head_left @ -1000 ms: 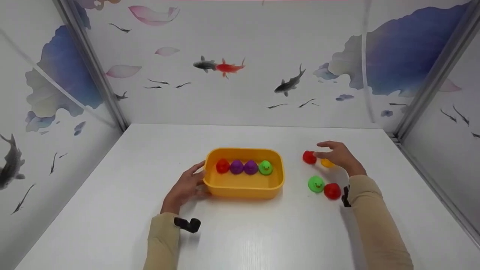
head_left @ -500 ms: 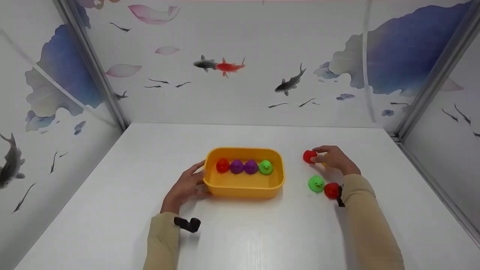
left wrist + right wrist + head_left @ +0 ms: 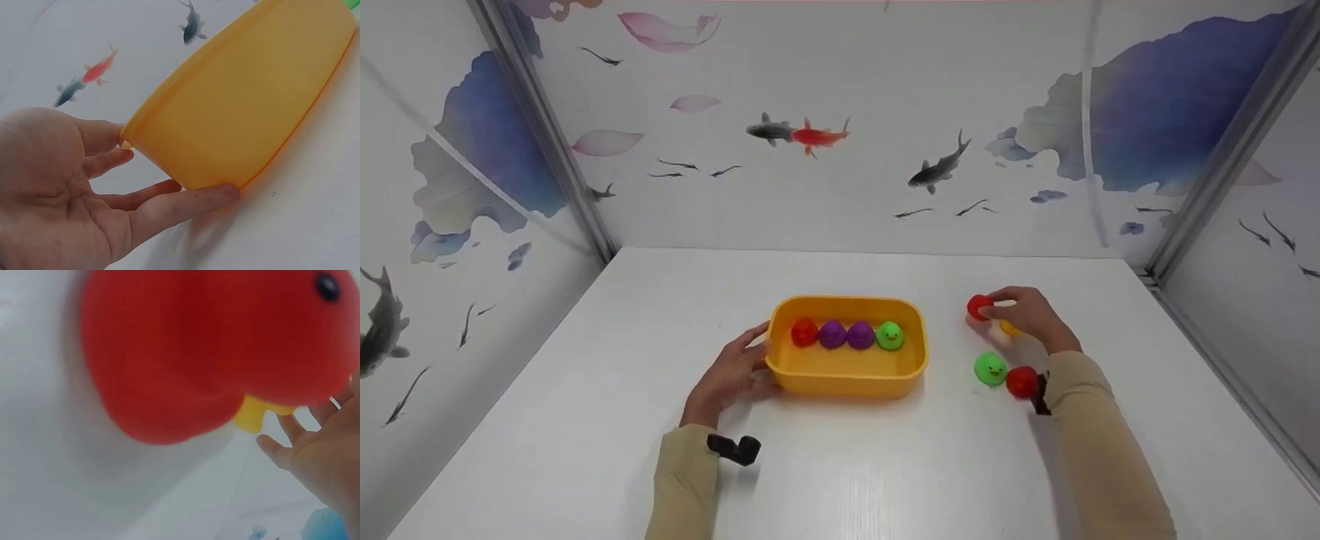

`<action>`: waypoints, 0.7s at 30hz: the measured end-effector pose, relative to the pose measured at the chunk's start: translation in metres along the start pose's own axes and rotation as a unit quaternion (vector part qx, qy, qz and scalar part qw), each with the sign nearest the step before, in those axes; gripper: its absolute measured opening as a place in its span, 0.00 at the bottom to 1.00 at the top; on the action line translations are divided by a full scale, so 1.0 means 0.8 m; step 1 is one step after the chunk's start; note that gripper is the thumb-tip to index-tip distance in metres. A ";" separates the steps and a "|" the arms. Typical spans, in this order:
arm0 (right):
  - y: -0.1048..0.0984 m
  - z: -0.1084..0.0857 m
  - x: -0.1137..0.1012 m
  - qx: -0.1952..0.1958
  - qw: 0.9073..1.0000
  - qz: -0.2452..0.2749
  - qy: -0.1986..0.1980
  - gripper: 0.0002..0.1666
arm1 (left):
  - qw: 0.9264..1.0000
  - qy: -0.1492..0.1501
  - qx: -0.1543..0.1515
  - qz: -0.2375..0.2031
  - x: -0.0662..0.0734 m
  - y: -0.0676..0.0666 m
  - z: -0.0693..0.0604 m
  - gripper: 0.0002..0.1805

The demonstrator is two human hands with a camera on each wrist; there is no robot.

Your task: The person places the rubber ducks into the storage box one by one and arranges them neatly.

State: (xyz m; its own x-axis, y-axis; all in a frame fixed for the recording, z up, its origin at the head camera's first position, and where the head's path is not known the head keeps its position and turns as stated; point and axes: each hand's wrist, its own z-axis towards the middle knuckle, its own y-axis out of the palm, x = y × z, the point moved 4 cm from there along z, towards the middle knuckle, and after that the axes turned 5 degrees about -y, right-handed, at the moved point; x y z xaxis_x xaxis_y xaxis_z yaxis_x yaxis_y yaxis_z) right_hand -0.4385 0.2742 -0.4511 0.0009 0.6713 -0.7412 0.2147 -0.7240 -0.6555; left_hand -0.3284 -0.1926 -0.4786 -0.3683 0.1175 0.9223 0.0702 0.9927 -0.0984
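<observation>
In the head view my left hand [image 3: 731, 375] rests against the left end of a yellow plastic basin [image 3: 847, 384]. The left wrist view shows its thumb [image 3: 197, 199] lying straight along the wall's bottom edge, and the fingers spread at the end. My right hand [image 3: 1035, 316] pinches a red toy duck [image 3: 979, 307] between thumb and fingers, just above the table. Under that hand sits a yellow toy duck [image 3: 1009, 328], mostly covered. Nearer me are a green duck [image 3: 990, 369] and another red duck [image 3: 1021, 382], which looms large in the right wrist view.
Inside the basin, a red duck [image 3: 804, 331], two purple ones [image 3: 832, 334] and a green one [image 3: 890, 336] stand in a row. The white table [image 3: 825, 472] is bounded by printed panels [image 3: 840, 202] at the back and sides.
My right hand has come down to the far red duck, taken hold of it and raised it slightly off the table. The left hand and basin have stayed put.
</observation>
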 end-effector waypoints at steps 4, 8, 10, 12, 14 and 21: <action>-0.005 -0.003 -0.008 0.016 1.000 0.007 -0.012 0.37 | 1.000 -0.002 0.004 0.007 0.000 0.001 -0.001 0.28; -0.007 -0.007 -0.021 0.028 0.999 0.007 -0.031 0.38 | 1.000 -0.008 0.006 0.008 -0.001 0.001 0.000 0.27; -0.007 -0.008 -0.030 0.033 0.999 0.014 -0.040 0.38 | 1.000 -0.008 0.005 0.009 -0.001 0.000 0.001 0.27; -0.007 -0.010 -0.038 0.036 0.998 0.027 -0.047 0.39 | 1.000 -0.002 0.003 0.010 -0.002 0.000 0.001 0.27; -0.006 -0.012 -0.046 0.037 0.997 0.046 -0.049 0.39 | 1.000 0.003 -0.002 0.006 -0.002 0.000 0.001 0.28; 0.004 -0.018 -0.076 0.041 0.992 0.082 -0.084 0.37 | 1.000 0.011 -0.011 -0.003 -0.002 0.001 0.000 0.28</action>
State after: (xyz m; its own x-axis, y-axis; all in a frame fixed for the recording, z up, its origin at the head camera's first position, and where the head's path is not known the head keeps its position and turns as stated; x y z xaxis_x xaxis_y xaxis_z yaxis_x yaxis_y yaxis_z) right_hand -0.4239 0.2331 -0.4060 -0.1353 0.5126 -0.8479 0.1454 -0.8362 -0.5288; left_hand -0.3280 -0.1922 -0.4801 -0.3476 0.1106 0.9311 0.0891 0.9924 -0.0846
